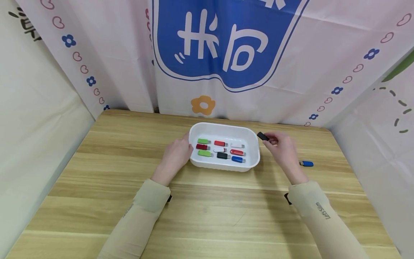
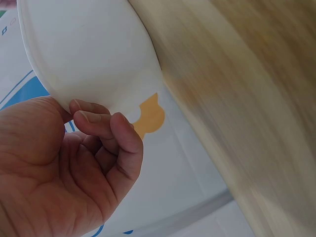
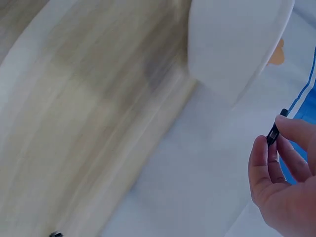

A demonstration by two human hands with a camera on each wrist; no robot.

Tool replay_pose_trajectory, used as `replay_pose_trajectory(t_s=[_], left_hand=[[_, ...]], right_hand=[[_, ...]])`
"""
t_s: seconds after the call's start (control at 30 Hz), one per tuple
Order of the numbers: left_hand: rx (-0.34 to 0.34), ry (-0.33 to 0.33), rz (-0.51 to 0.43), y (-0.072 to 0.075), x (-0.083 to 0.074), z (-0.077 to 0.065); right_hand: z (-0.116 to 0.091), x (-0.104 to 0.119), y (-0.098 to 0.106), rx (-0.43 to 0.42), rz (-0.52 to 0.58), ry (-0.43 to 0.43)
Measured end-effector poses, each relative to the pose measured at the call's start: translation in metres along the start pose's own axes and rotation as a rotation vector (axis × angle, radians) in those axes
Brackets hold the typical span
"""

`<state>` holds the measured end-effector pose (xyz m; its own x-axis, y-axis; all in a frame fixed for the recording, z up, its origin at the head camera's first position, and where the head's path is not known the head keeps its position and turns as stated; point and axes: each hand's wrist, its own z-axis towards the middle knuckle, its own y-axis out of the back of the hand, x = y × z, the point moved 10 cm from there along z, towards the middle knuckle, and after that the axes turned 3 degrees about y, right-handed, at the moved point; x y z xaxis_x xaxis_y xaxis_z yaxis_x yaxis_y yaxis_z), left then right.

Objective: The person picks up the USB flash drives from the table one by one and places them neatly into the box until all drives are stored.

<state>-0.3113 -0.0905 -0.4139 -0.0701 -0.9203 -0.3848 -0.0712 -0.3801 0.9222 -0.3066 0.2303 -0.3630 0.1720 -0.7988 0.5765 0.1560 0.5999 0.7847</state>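
Observation:
My left hand [image 1: 177, 154] grips the left rim of a white plastic tray [image 1: 223, 167], its curled fingers [image 2: 129, 138] against the wall in the left wrist view. Several USB sticks lie in rows in the tray, among them a green one [image 1: 202, 141], a black one [image 1: 222, 155] and a blue one [image 1: 237, 159]. Just beyond the tray's right wall, my right hand [image 1: 283, 147] pinches a black USB stick [image 1: 262, 136] between thumb and fingertips. The right wrist view shows this stick [image 3: 276, 128] held edge-on, clear of the tray.
Another blue USB stick [image 1: 306, 163] lies on the wooden table [image 1: 226, 216], to the right of my right wrist. Behind the table hangs a white curtain [image 1: 129, 72] with a blue printed sign. White cloth walls stand at both sides.

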Motion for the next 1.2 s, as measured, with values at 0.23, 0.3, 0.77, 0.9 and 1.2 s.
replay_pose_trajectory(t_s=[0.23,0.3,0.77,0.9,1.2], left_hand=[[-0.003,-0.005,0.001,0.001,-0.001,0.0],[-0.006,-0.007,0.002,0.001,-0.001,0.0],[-0.011,-0.001,-0.008,0.001,0.001,0.001],[-0.012,-0.001,-0.006,0.001,0.001,0.0],[0.0,0.008,-0.006,0.001,0.001,0.0]], right_hand=[[0.002,0.03,-0.021,0.093,0.007,0.058],[0.002,0.04,-0.028,0.119,-0.001,0.08],[0.002,0.086,-0.078,0.234,0.004,0.204],[0.0,0.094,-0.088,0.251,-0.002,0.219],[0.0,0.104,-0.111,0.319,0.017,0.235]])
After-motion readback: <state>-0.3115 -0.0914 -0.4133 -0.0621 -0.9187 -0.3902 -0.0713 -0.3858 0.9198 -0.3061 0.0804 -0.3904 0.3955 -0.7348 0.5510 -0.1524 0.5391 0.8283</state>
